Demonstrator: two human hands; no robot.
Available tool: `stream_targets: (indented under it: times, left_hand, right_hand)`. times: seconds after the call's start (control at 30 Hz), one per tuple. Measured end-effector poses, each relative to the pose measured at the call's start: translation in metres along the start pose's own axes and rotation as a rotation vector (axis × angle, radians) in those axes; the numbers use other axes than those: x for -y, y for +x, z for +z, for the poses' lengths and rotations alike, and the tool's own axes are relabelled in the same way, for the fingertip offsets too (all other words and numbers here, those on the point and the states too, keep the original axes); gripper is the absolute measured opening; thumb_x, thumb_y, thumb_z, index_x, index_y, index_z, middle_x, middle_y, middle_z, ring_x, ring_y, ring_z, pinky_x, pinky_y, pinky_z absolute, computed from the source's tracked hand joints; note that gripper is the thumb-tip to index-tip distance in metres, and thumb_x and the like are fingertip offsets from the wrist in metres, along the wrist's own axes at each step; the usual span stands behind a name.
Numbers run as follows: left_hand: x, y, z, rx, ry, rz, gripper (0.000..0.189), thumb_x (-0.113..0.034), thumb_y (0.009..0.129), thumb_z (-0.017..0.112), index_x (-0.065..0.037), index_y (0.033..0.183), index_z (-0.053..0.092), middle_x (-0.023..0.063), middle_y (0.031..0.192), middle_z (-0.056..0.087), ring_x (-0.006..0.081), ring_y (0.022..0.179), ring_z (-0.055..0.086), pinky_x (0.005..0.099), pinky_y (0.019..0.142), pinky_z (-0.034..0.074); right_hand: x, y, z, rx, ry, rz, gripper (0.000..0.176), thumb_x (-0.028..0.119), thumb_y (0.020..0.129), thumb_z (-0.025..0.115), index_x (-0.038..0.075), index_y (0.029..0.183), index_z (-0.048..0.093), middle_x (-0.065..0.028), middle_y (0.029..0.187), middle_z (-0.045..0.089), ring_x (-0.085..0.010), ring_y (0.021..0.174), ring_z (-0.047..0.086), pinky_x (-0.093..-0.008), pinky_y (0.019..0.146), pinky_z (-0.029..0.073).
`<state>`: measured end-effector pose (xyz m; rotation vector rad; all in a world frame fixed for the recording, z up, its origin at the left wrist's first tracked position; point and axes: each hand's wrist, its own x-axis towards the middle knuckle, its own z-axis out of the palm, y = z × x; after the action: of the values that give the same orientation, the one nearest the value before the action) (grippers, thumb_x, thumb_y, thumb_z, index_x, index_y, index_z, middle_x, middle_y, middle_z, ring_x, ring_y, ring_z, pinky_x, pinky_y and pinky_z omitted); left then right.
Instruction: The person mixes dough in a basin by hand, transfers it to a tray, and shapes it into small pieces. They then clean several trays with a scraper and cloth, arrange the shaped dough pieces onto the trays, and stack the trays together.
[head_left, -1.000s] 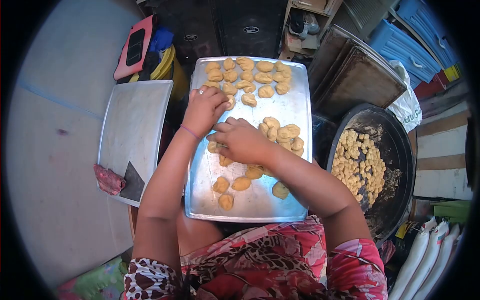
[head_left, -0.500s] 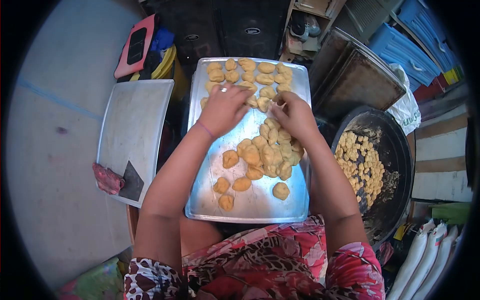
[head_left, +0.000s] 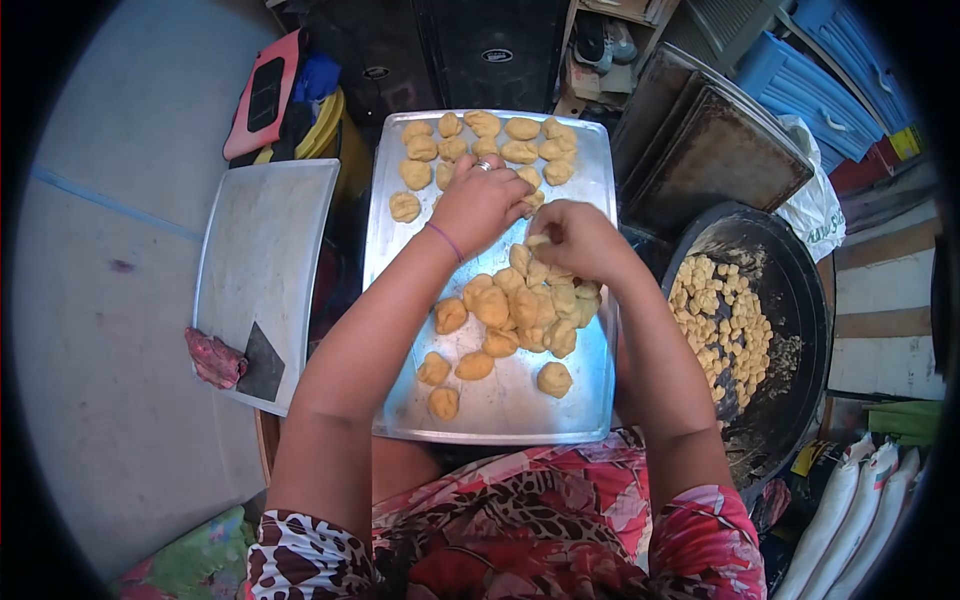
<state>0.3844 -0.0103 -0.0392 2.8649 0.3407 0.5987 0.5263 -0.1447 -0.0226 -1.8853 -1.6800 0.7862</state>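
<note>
A metal tray (head_left: pixel 400 300) lies before me, with rows of yellow dough lumps (head_left: pixel 522 129) along its far part. Nearer me, a heap of dough lumps (head_left: pixel 525 305) covers the middle right, and several loose ones lie around it. My left hand (head_left: pixel 482 205), with a ring and a wristband, bends over the rows, its fingertips against a dough lump near the tray's middle. Just to its right, my right hand (head_left: pixel 575 240) has its fingers pinched on a small piece of dough (head_left: pixel 538 240) above the heap. The left palm is hidden.
A black basin (head_left: pixel 800 320) at the right holds many small dough pieces. Dark trays (head_left: pixel 720 150) lean behind it. Another metal tray (head_left: pixel 270 250) stands at the left, with a reddish cloth (head_left: pixel 215 359) and a dark scraper (head_left: pixel 263 365) on it.
My left hand has moved right, uncovering dough lumps at the tray's left. My right hand has moved down toward the heap, its fingers now pinched on dough. The view has shifted slightly.
</note>
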Motion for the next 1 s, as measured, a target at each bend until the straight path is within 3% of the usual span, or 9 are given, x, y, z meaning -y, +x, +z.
stream_targets:
  times: [0.1, 0.17, 0.27, 0.4, 0.5, 0.57, 0.67, 0.73, 1.0]
  left_hand:
    - [-0.008, -0.010, -0.012, -0.117, -0.050, -0.063, 0.025, -0.023, 0.078, 0.069, -0.010, 0.099, 0.067, 0.0045, 0.091, 0.065, 0.0242, 0.100, 0.055, 0.0409, 0.093, 0.032]
    - [-0.011, -0.024, -0.026, -0.122, -0.059, -0.085, 0.023, -0.023, 0.079, 0.068, -0.010, 0.098, 0.066, 0.0061, 0.092, 0.064, 0.0256, 0.101, 0.055, 0.0424, 0.095, 0.032]
    - [-0.011, -0.056, -0.045, -0.123, -0.040, -0.119, 0.023, -0.021, 0.079, 0.068, -0.008, 0.097, 0.065, 0.0086, 0.096, 0.062, 0.0274, 0.100, 0.055, 0.0414, 0.092, 0.036]
    - [-0.016, -0.103, -0.070, 0.072, -0.196, -0.324, 0.029, -0.017, 0.078, 0.070, -0.004, 0.103, 0.063, 0.0111, 0.101, 0.060, 0.0305, 0.101, 0.055, 0.0379, 0.085, 0.045]
    - [-0.031, -0.127, -0.077, 0.197, -0.382, -0.309, 0.032, -0.020, 0.080, 0.068, -0.004, 0.108, 0.062, 0.0133, 0.102, 0.058, 0.0343, 0.099, 0.055, 0.0402, 0.085, 0.046]
    - [-0.032, -0.133, -0.071, 0.171, -0.360, -0.253, 0.039, -0.021, 0.080, 0.068, -0.004, 0.115, 0.059, 0.0156, 0.109, 0.056, 0.0344, 0.103, 0.055, 0.0411, 0.089, 0.045]
    - [-0.016, -0.130, -0.064, -0.110, -0.066, -0.357, 0.040, -0.016, 0.080, 0.068, -0.003, 0.116, 0.058, 0.0184, 0.120, 0.052, 0.0358, 0.112, 0.051, 0.0401, 0.098, 0.041]
    - [0.004, -0.117, -0.058, -0.298, -0.007, -0.449, 0.046, -0.013, 0.077, 0.070, -0.004, 0.120, 0.056, 0.0182, 0.117, 0.055, 0.0357, 0.108, 0.053, 0.0399, 0.093, 0.043]
    - [0.044, -0.093, -0.033, -0.246, -0.029, -0.489, 0.038, -0.013, 0.074, 0.072, -0.004, 0.110, 0.061, 0.0163, 0.103, 0.062, 0.0345, 0.094, 0.058, 0.0406, 0.082, 0.047]
  right_hand:
    - [-0.013, 0.000, -0.012, -0.350, 0.058, 0.094, 0.028, 0.009, 0.068, 0.071, 0.005, 0.096, 0.069, -0.0170, 0.088, 0.064, -0.0289, 0.079, 0.064, -0.0378, 0.073, 0.050]
    - [-0.026, 0.003, -0.009, -0.503, 0.019, 0.063, 0.026, 0.004, 0.072, 0.070, 0.004, 0.098, 0.069, -0.0117, 0.086, 0.063, -0.0229, 0.076, 0.063, -0.0321, 0.071, 0.050]
    - [-0.039, 0.002, 0.003, -0.466, -0.224, -0.188, 0.029, 0.004, 0.075, 0.068, 0.005, 0.103, 0.069, -0.0131, 0.095, 0.061, -0.0271, 0.084, 0.062, -0.0344, 0.076, 0.050]
    - [-0.028, -0.002, 0.001, -0.418, -0.163, -0.104, 0.033, 0.005, 0.075, 0.068, 0.006, 0.108, 0.067, -0.0136, 0.101, 0.058, -0.0313, 0.091, 0.059, -0.0380, 0.080, 0.049]
    - [-0.013, 0.002, 0.005, -0.509, -0.219, -0.212, 0.037, 0.011, 0.074, 0.069, 0.007, 0.111, 0.065, -0.0132, 0.105, 0.057, -0.0321, 0.097, 0.056, -0.0394, 0.085, 0.045]
    - [-0.011, 0.013, 0.012, -0.423, -0.387, -0.160, 0.038, 0.017, 0.073, 0.071, 0.011, 0.110, 0.064, -0.0078, 0.107, 0.057, -0.0281, 0.105, 0.052, -0.0407, 0.090, 0.038]
    - [0.001, 0.014, 0.010, -0.403, -0.396, -0.094, 0.035, 0.017, 0.073, 0.070, 0.010, 0.106, 0.064, -0.0075, 0.106, 0.056, -0.0273, 0.106, 0.051, -0.0407, 0.089, 0.037]
    - [0.009, 0.017, 0.013, -0.427, -0.370, -0.171, 0.036, 0.018, 0.072, 0.070, 0.011, 0.107, 0.064, -0.0072, 0.107, 0.056, -0.0270, 0.105, 0.051, -0.0406, 0.089, 0.036]
    - [0.026, 0.044, 0.031, -0.317, -0.484, -0.225, 0.025, 0.010, 0.073, 0.067, 0.011, 0.098, 0.065, -0.0045, 0.094, 0.064, -0.0246, 0.098, 0.053, -0.0387, 0.087, 0.036]
